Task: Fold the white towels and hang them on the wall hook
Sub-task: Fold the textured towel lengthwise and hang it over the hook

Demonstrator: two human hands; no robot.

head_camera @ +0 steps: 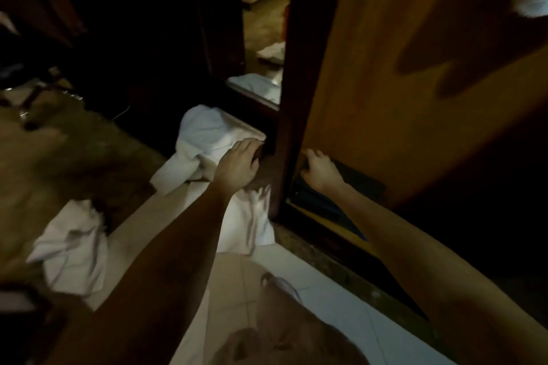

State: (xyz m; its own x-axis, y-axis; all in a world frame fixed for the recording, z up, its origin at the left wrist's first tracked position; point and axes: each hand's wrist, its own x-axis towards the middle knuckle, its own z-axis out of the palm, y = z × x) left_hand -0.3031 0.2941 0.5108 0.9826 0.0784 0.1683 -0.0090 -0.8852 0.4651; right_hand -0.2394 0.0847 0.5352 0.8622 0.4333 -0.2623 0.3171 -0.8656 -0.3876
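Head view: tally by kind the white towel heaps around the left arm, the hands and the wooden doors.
White towel heaps: 2, far towel heap and near towel heap; the picture is too dim to count the towels in each.
Hands: 2, left hand and right hand.
Wooden door: 1.
Total: 5.

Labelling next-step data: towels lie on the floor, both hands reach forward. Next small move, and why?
Probably grip the white towel under the left hand and lift it for folding. It lies crumpled beside the dark door frame. The right hand is at the lower edge of the wooden door, on no towel. The frame is dim, so whether either hand already grips is unclear.
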